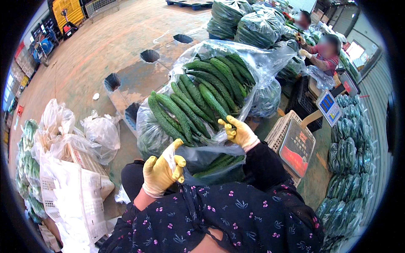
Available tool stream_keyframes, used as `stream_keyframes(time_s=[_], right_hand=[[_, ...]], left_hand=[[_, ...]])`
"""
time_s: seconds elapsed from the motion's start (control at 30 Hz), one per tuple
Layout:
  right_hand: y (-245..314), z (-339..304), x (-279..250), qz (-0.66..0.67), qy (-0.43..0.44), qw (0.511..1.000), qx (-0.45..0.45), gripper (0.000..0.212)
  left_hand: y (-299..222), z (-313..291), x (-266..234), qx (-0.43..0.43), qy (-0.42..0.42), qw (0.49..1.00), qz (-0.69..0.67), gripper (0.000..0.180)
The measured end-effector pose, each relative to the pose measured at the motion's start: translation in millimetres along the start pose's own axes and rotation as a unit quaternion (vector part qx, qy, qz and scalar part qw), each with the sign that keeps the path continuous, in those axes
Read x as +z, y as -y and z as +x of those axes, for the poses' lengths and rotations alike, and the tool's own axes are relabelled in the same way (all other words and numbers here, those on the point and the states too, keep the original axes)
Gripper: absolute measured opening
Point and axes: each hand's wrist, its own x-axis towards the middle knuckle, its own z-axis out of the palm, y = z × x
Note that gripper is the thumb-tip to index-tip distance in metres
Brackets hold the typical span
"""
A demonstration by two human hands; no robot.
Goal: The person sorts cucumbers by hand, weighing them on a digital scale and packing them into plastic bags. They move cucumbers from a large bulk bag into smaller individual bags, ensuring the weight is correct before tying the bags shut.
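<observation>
Both of my hands wear yellow gloves. My left hand (162, 170) has its fingers curled on a strip of clear plastic at the mouth of a small clear bag (198, 158) in my lap. Several cucumbers (217, 164) lie inside that bag. At the bag's right side, my right hand (239, 134) is closed at the near end of a dark green cucumber (214, 100). That cucumber lies on a heap of long, bumpy cucumbers (168, 110) in a large open clear plastic sack (147, 130) just ahead of me.
To the right stand a scale (298, 147) with a display (329, 107), a crate (280, 133) and rows of bagged cucumbers (348, 152). At left are a white crate (90, 181) and loose plastic bags (101, 133). Full sacks (259, 27) and two people (327, 55) are farther back.
</observation>
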Motion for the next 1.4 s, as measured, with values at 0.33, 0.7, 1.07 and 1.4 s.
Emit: stream_keyframes(time_s=[0.33,0.7,1.07,1.4], right_hand=[[-67.9,-41.5,-2.6,-0.289,0.164,0.943,-0.023,0.037],[-21.1,-72.0,-60.5,-0.784,-0.144,0.601,0.06,0.043],[58.3,-172.5,51.3,-0.737,-0.282,0.547,-0.279,0.022],[174.9,-311.8,79.6,-0.684,-0.075,0.498,-0.527,0.018]], left_hand=[[6.4,-1.5,14.3,-0.003,-0.048,0.998,0.03,0.092],[16.0,-24.5,36.4,-0.002,-0.067,0.996,0.052,0.093],[14.6,-26.3,91.9,-0.041,0.005,0.99,0.132,0.103],[-37.3,52.3,231.0,0.076,0.206,0.953,0.207,0.094]])
